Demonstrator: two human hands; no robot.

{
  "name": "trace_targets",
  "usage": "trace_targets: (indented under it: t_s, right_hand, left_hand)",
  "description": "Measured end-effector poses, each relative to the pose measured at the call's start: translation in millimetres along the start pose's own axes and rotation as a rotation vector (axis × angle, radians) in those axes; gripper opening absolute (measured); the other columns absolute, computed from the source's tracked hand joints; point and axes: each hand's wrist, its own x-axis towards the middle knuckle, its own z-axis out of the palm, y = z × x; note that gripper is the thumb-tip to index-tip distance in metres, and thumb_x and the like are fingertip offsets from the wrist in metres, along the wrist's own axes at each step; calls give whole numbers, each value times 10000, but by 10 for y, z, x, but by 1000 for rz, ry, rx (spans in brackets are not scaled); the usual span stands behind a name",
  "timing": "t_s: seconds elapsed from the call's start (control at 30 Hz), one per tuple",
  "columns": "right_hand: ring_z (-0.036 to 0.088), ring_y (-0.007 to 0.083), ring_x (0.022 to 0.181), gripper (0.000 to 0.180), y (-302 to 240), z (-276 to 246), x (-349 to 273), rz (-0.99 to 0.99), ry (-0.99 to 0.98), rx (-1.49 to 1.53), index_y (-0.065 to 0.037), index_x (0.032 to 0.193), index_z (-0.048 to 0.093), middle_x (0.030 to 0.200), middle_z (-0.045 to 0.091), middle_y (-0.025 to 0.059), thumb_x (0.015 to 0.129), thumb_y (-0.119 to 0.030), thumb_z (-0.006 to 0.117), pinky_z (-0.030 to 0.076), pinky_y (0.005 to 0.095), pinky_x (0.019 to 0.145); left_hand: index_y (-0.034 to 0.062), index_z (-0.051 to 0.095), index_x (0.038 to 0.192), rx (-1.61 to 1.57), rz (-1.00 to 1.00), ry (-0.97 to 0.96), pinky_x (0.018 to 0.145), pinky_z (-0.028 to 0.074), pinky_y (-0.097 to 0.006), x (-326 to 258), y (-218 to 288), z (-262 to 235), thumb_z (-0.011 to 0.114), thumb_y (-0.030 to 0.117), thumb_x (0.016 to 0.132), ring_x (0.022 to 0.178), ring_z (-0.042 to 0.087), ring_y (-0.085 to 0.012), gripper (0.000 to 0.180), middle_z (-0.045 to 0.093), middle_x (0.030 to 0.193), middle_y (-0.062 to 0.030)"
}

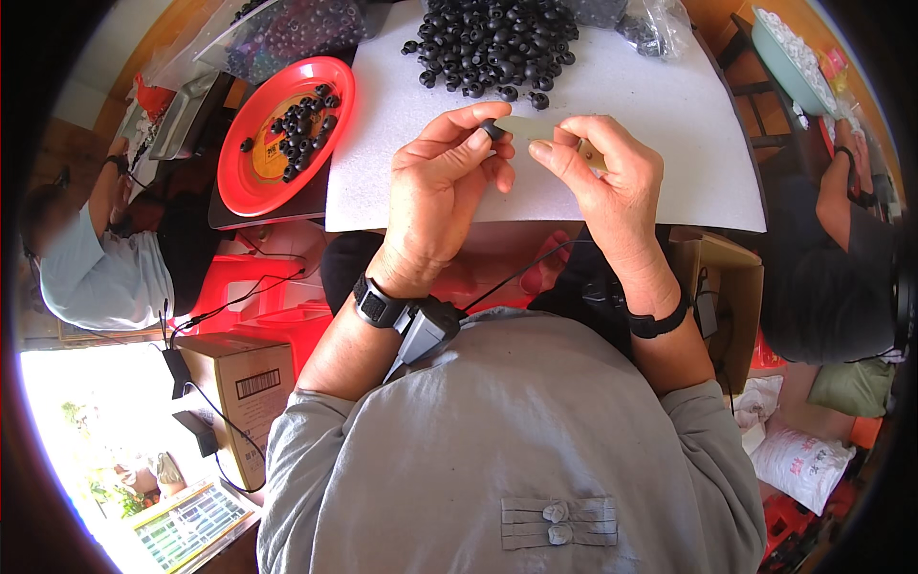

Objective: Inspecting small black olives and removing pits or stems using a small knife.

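Note:
My left hand [435, 182] pinches a small black hollow plastic piece [491, 128] between thumb and fingertips, above the near part of a white foam-like sheet [373, 124]. In my right hand [617, 177] is a small knife with a pale, flat blade [526, 127]; the closed fingers partly cover its handle. The blade's tip meets the black piece or lies right at it; I cannot tell how deep. Beyond my hands lies a heap of similar black pieces [497, 43], with a few strays along its near edge.
A red round plate [232, 177] with several black pieces stands left of the sheet. Clear plastic bags [287, 43] lie behind it. Cardboard boxes [239, 402] stand at both sides. One person [105, 258] sits at left, another [822, 239] at right beside a pale green basin [784, 62].

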Motion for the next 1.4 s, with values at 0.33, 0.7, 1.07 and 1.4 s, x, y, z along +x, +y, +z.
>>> trace_targets:
  t_s: [0.33, 0.7, 1.07, 1.4]
  right_hand:
    - [584, 167, 620, 222, 26, 2, -19, -161, -30, -68, -45, 845, 673, 695, 612, 16, 811, -152, 865, 456, 312, 529]
    - [602, 159, 669, 183, 12, -20, -19, -99, 58, 38, -23, 887, 694, 721, 642, 29, 828, -102, 848, 469, 301, 538]
    - [612, 196, 643, 206, 10, -68, 0, -141, 60, -6, -64, 864, 685, 712, 635, 39, 815, -185, 844, 461, 333, 553]
    - [552, 73, 597, 184, 297, -462, 148, 113, 108, 175, -7, 871, 688, 697, 626, 7, 851, -118, 833, 432, 252, 545]
  left_hand:
    - [-67, 647, 1269, 15, 5, 24, 762, 537, -337, 15, 2, -10, 555, 19, 1047, 850, 631, -231, 255, 663, 1042, -163]
    - [-69, 697, 1197, 322, 176, 174, 702, 546, -309, -96, 486, -87, 608, -10, 993, 849, 668, -189, 231, 710, 1016, -133]
    - [81, 765, 1037, 1627, 587, 274, 965, 472, -392, 24, 1087, -702, 769, 23, 799, 1036, 625, -279, 245, 709, 1081, -94]
    - [76, 770, 975, 1687, 750, -300, 838, 497, -404, 675, 174, 87, 767, 20, 789, 985, 554, -310, 194, 626, 970, -96]
